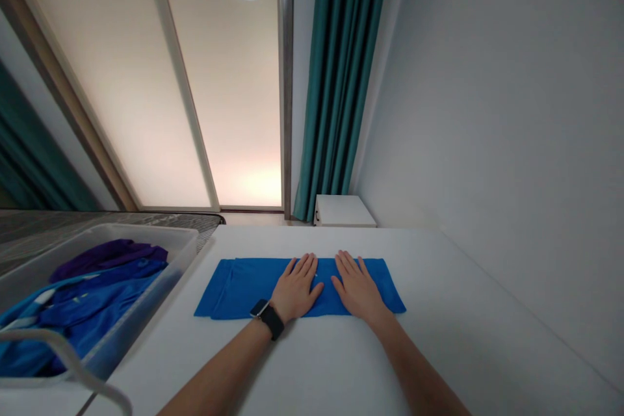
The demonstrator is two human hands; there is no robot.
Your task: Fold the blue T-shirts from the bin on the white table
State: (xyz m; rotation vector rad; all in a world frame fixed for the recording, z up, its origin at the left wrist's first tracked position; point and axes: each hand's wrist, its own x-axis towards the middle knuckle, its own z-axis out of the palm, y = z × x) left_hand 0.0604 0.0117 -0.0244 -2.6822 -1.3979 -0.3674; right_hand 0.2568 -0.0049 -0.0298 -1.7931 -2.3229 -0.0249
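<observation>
A blue garment (253,279), folded into a long flat strip, lies crosswise on the white table (336,364). My left hand (296,287) rests flat on its middle, fingers stretched out and pointing away from me. To the right, my right hand (355,286) is pressed flat on the same cloth, its fingers also extended. A narrow band of blue shows between the two thumbs. Under the palms the cloth is hidden. What sort of garment it is, I cannot tell from the folded shape.
A clear plastic bin (188,244) holding rumpled blue clothes (112,292) and a purple garment (110,257) stands at the left. A pale curved cable or handle (68,351) crosses the lower left. Behind the table are a small white cabinet (344,210) and a teal curtain (344,78); a wall borders the right.
</observation>
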